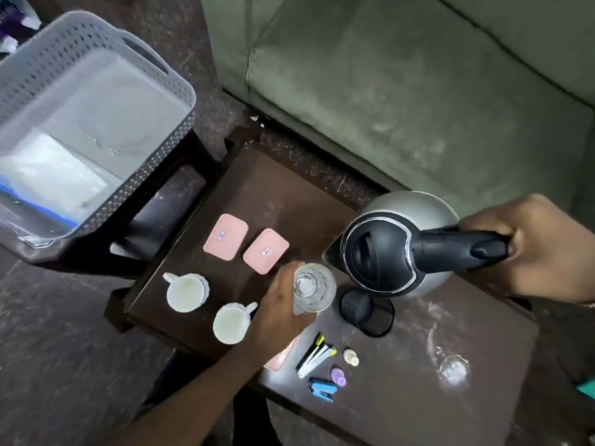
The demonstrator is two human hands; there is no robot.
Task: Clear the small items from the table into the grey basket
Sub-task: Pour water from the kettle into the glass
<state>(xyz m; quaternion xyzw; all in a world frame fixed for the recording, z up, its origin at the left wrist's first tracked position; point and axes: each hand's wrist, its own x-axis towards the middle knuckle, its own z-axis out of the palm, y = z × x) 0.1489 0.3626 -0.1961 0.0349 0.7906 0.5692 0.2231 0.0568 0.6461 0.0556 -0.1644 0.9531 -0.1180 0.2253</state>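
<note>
In the head view, a clear drinking glass (314,289) is being gripped by the left hand (280,312), the fingers wrapped around its left side and its open mouth facing up toward the camera. An electric kettle (394,244) is being held just to the right of the glass by the right hand (531,247), which is clenched around the black handle; the spout is pointing toward the glass, and whether the kettle is resting on the dark table (402,397) or is being lifted cannot be told.

The grey basket (83,101) is sitting well to the upper left of the glass, on a separate dark stool, with something white and blue lying in its bottom. The coming move is judged to turn on this: the basket lies leftward and away from the glass, so the left hand is the nearer one and the glass would be carried upright across the two pink lidded boxes (246,246).

Much is being left on the table. Two white cups (207,305) are standing just left of the glass; a black strainer-like cup (367,312) is lying just below and right of it. Nearer the camera than the glass, pens (315,355), a blue stapler (323,388), a small purple item (338,375) and a small cream bottle (351,357) are grouped, with a second clear glass (450,368) lying well to the right.
</note>
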